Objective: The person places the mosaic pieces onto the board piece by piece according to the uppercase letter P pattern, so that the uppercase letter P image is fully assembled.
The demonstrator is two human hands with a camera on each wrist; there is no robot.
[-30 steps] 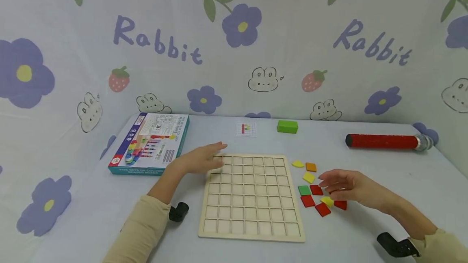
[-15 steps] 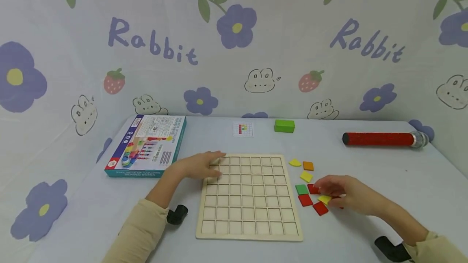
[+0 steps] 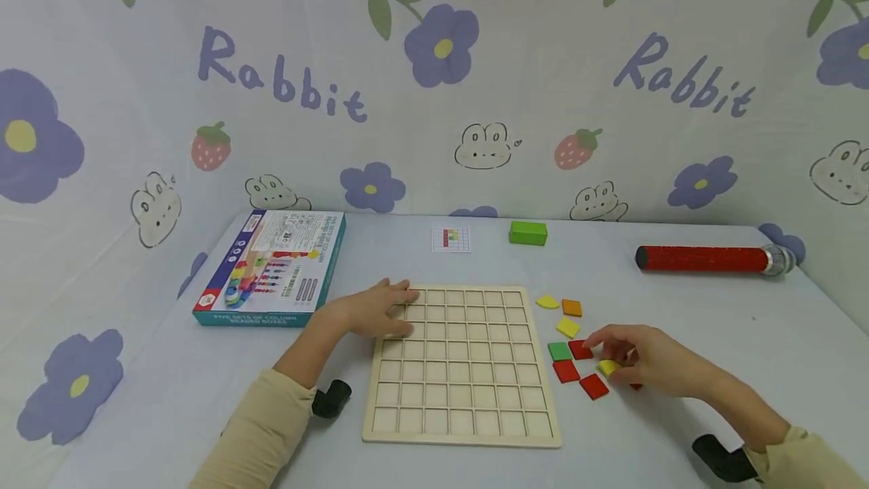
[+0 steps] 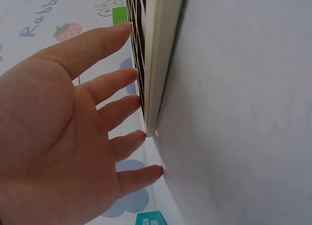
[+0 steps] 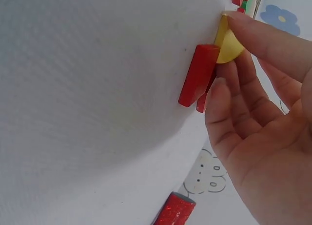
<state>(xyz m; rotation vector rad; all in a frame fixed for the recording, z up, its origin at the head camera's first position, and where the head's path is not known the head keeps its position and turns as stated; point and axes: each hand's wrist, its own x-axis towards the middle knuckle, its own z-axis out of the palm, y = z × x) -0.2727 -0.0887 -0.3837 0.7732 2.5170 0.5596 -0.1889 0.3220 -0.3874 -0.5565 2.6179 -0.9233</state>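
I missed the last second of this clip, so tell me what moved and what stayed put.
The right hand came down from hovering over the loose tiles and took a grip on a yellow tile with its fingertips. The left hand lowered to rest flat on the wooden grid board, at its far left corner. The board, toy box, green block and red tube stayed put.

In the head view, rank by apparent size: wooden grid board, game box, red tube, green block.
1. wooden grid board
2. game box
3. red tube
4. green block

The board lies nearest the camera, which flatters it.
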